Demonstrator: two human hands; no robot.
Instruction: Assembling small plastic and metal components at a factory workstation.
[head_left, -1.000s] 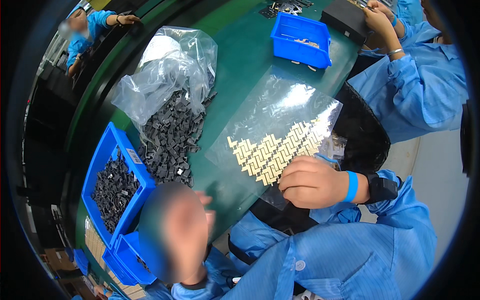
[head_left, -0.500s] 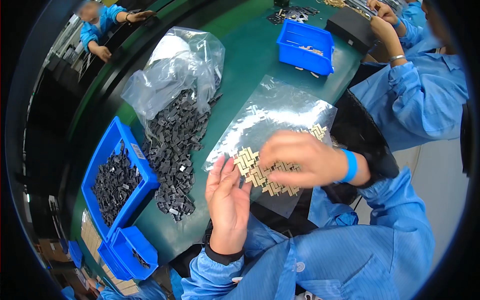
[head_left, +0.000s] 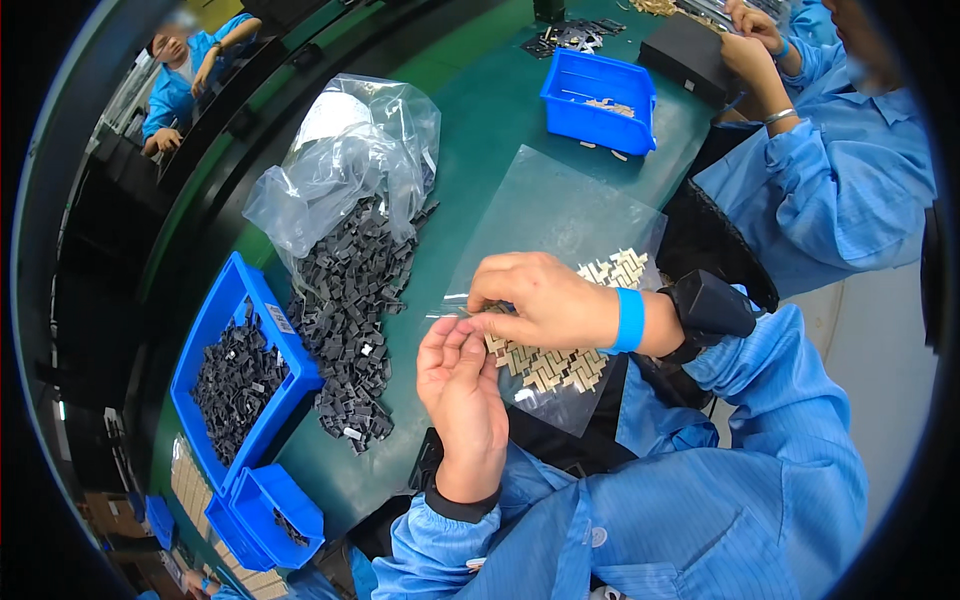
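Note:
My left hand (head_left: 463,410) is raised palm up, its thumb and fingers closed together at the tips. From the right, my right hand (head_left: 545,305) reaches over with thumb and finger pinched against the left fingertips. Whatever lies between them is too small to make out. Beneath my right hand, gold-coloured zigzag metal pieces (head_left: 548,368) lie in close rows on a clear plastic sheet or bag (head_left: 570,195). My right hand and wrist cover part of the rows.
To the left, small black parts (head_left: 350,300) spill from a clear plastic bag (head_left: 350,150). A blue bin (head_left: 300,345) of black parts and a smaller blue bin (head_left: 312,510) stand nearer. Farther off are another blue bin (head_left: 600,125), a black box (head_left: 685,55) and a co-worker's hands (head_left: 755,45).
My right hand has moved left from over the metal pieces to meet my left fingertips. My left fingers have drawn closer together. A person at the far left has shifted their arms.

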